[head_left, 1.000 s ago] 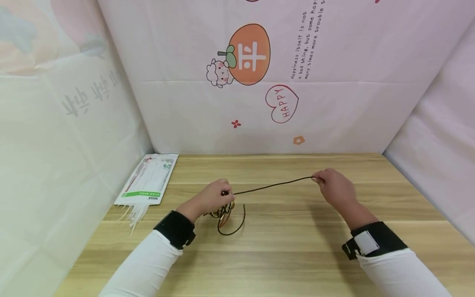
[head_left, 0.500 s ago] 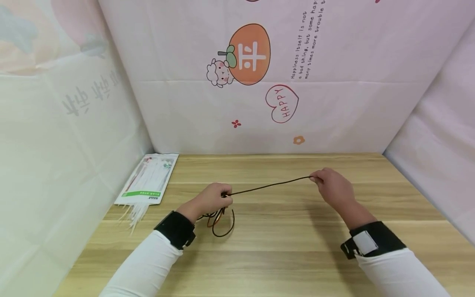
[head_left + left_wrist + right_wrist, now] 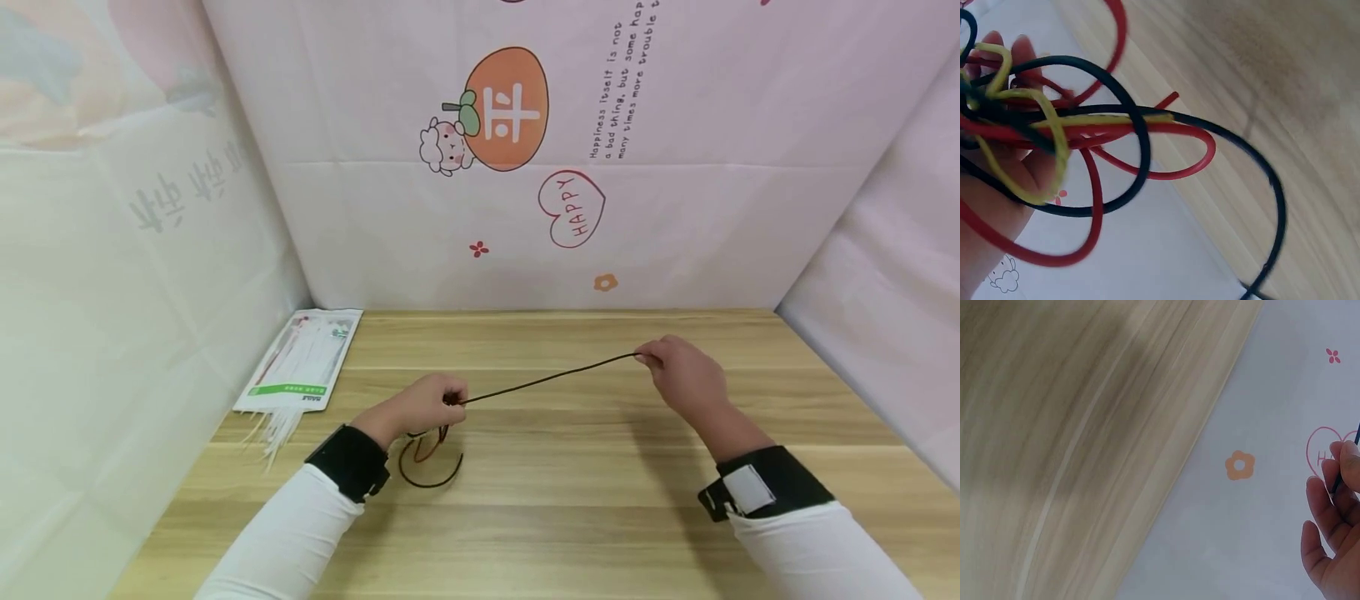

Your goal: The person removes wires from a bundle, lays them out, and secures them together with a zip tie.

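Note:
In the head view my left hand (image 3: 423,406) grips a tangled bundle of wires, with loops and a curved dark end hanging below it. Seen from the left wrist, red wires (image 3: 1179,128), yellow wires (image 3: 1063,156) and black wires (image 3: 1141,144) loop out of that hand, whose fingers are partly hidden behind them. One black wire (image 3: 551,377) runs nearly straight from the bundle, rising to the right. My right hand (image 3: 686,379) pinches its far end between thumb and fingertips. The right wrist view shows the pinching fingers (image 3: 1322,494) at its edge, with a short dark stretch of wire.
A white packet (image 3: 300,358) with a green band lies at the table's back left, and white cable ties (image 3: 279,429) poke out of its near end. The wooden table (image 3: 540,500) is bounded by printed cloth walls (image 3: 375,233) at the back and sides.
The left hand has drifted slightly down, and the hanging wire loops have swung left. The right hand has shifted a little right and up over the last half second, keeping its pinch on the black wire.

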The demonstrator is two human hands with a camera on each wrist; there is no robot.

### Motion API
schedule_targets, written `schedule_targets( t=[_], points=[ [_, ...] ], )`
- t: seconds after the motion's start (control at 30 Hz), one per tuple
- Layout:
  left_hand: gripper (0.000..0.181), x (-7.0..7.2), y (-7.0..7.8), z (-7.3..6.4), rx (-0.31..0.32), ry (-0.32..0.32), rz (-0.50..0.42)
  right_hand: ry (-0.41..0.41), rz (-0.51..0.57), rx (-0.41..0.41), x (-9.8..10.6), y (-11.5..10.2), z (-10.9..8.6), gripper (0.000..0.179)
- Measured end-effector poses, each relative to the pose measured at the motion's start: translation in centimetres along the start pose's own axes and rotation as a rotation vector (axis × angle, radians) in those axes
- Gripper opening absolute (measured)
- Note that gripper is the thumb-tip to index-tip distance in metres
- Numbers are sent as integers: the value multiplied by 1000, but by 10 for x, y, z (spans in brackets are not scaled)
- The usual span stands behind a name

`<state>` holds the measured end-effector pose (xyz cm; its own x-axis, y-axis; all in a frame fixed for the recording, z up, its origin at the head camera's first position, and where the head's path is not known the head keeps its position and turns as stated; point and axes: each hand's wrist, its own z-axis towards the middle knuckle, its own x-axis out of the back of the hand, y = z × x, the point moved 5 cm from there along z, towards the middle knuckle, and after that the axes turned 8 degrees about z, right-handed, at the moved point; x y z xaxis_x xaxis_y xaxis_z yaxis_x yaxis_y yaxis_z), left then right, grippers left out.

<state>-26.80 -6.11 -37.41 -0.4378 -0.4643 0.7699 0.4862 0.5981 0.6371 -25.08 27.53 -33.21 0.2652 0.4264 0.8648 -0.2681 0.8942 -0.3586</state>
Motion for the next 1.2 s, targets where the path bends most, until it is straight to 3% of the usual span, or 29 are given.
schedule_targets(
  t=[0.2, 0.47, 0.9, 1.1, 1.2],
  points=[
    [23, 2, -3, -1, -11, 6, 30, 2, -2, -1, 2, 0, 0, 18],
    [24, 7, -5, -4, 37, 55, 60, 21, 1, -14, 5, 4, -1, 18],
    [17, 9, 1, -6, 42, 11, 72, 6, -23, -33, 3, 6, 1, 19],
    [17, 14, -10, -8, 97, 117, 140, -8, -25, -60, 4, 14, 0, 20],
    [19, 15, -12, -8, 81, 132, 151, -17, -25, -67, 4, 17, -1, 20]
  ],
)
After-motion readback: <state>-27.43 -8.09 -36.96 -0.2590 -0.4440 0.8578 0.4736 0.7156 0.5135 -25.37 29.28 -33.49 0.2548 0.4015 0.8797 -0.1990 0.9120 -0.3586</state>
